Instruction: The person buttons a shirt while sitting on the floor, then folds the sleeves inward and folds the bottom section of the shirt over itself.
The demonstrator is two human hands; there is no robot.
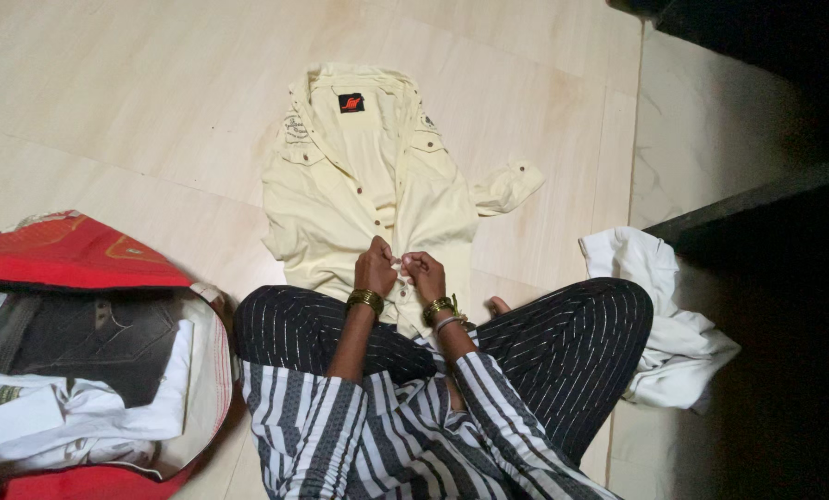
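A pale yellow button-up shirt (340, 190) lies flat on the tiled floor, collar away from me, one cuffed sleeve folded out to the right. My left hand (375, 268) and my right hand (425, 273) meet at the shirt's front placket near its lower hem, fingers pinched on the fabric at a button. Both wrists wear gold bangles. I sit cross-legged in striped dark trousers (563, 338), knees either side of the shirt's hem.
A red and white bag (81, 255) lies open at the left, holding dark jeans (90, 338) and white clothes (53, 417). A crumpled white garment (669, 315) lies right of my knee. Dark furniture (776, 120) fills the right side.
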